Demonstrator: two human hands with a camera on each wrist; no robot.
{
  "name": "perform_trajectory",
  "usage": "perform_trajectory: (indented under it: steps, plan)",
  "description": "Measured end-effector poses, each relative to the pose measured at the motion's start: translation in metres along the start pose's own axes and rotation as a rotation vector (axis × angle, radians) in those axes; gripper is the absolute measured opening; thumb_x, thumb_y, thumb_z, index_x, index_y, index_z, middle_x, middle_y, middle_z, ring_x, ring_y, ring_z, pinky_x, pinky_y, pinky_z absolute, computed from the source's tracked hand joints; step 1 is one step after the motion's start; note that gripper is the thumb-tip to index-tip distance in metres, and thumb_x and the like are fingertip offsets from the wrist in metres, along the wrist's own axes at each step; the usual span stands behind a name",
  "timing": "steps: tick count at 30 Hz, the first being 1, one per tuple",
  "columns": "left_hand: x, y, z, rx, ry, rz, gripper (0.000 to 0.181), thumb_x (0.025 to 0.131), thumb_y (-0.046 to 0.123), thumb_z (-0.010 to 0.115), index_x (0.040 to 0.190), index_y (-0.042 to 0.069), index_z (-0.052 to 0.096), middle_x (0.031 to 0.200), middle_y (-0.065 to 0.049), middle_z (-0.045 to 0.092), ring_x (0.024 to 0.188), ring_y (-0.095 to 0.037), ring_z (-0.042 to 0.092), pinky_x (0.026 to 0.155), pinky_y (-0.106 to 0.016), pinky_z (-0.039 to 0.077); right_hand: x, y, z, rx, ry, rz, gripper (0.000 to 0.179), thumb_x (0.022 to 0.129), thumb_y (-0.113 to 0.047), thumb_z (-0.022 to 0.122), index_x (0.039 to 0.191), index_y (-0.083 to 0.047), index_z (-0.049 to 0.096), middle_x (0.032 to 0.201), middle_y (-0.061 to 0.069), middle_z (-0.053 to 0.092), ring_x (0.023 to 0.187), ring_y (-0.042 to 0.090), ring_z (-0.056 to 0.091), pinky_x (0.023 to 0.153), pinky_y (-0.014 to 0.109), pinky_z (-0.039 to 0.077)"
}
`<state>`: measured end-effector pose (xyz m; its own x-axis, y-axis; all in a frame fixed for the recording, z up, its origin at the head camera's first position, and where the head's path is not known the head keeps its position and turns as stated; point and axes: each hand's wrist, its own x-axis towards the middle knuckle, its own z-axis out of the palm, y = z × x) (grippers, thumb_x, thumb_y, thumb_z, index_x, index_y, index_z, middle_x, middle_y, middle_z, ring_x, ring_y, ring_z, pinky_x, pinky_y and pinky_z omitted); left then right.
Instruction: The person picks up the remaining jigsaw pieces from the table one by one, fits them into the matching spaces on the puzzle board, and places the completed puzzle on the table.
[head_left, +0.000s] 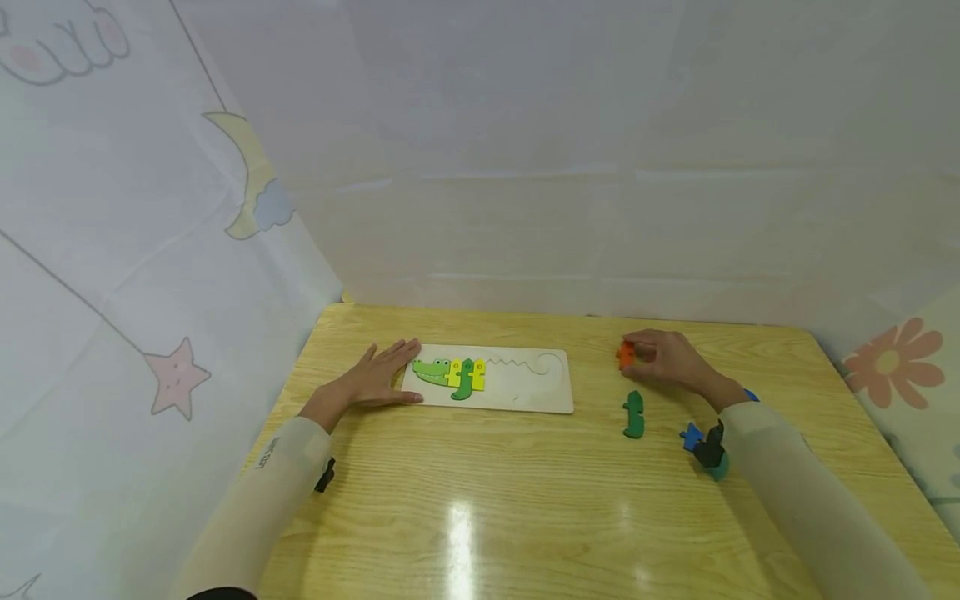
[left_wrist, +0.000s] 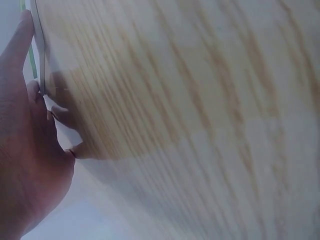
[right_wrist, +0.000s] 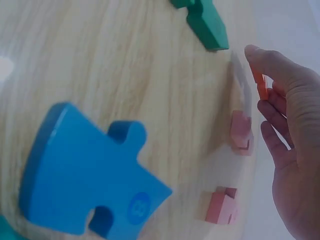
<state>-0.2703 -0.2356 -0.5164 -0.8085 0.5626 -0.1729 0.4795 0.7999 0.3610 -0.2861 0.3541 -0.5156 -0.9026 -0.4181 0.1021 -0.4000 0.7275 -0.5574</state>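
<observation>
— Both hands first, please: head view?

— Left hand (head_left: 372, 377), left of centre, spreads its fingers straight across the left end of a pale board (head_left: 536, 393). Right hand (head_left: 666, 360), right of centre, pinches an orange piece (head_left: 625, 355) between thumb and fingertips, well apart from the board. From my remote seat, that pinch worries me: if it loosens, the piece could drop. Just below lies a dark green piece (head_left: 635, 416); a hand carried too low could knock it.

— And the left wrist view?

— Left hand along the left edge of the frame, a fingertip by the board's edge at upper left. I cannot tell how firmly it presses. With too little pressure, I judge, the board could skid.

— Right wrist view?

— Right hand at the right, orange piece in its grip. One large blue piece (right_wrist: 92, 175) fills the lower left; two red pieces (right_wrist: 241, 129) (right_wrist: 221, 207) sit right of centre. I think a dragging wrist could scatter them.
</observation>
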Motion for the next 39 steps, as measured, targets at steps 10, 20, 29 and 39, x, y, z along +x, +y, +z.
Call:
perform_trajectory:
  steps: [10,20,29,39]
  plan:
    - [0.001,0.0,0.0,0.009,-0.01,-0.012,0.106,0.096,0.064,0.069,0.172,0.012,0.015,0.179,-0.009,0.01,0.165,-0.034,0.008,0.126,-0.071,-0.001,0.006,-0.013,-0.005,0.093,0.002,0.006,0.063,0.089,-0.011,0.087,0.142,0.01,0.061,0.144,0.034,0.059,0.124,0.056,0.062,0.096,0.063,0.056]
    - [0.001,-0.002,0.001,-0.054,-0.017,0.0,0.116,0.091,0.079,0.061,0.172,0.01,0.014,0.179,-0.011,0.01,0.164,-0.037,0.007,0.125,-0.072,-0.003,0.012,-0.03,-0.005,0.091,0.009,-0.017,0.064,0.086,-0.011,0.09,0.142,0.007,0.063,0.144,0.03,0.061,0.125,0.054,0.063,0.102,0.066,0.052]
    - [0.001,-0.004,0.004,-0.058,-0.023,0.001,0.116,0.091,0.079,0.061,0.172,0.01,0.014,0.179,-0.01,0.009,0.164,-0.037,0.007,0.124,-0.073,-0.004,0.02,-0.039,0.001,0.074,0.032,-0.121,0.061,0.083,-0.008,0.092,0.137,0.006,0.067,0.136,0.027,0.067,0.12,0.051,0.066,0.101,0.064,0.053]
    - [0.002,0.0,0.0,-0.005,-0.034,-0.018,0.109,0.095,0.069,0.066,0.172,0.013,0.012,0.179,-0.008,0.009,0.165,-0.034,0.006,0.125,-0.072,-0.002,0.027,-0.045,0.004,0.092,0.021,-0.159,0.062,0.082,-0.009,0.092,0.137,0.007,0.067,0.136,0.026,0.068,0.12,0.047,0.068,0.102,0.062,0.054]
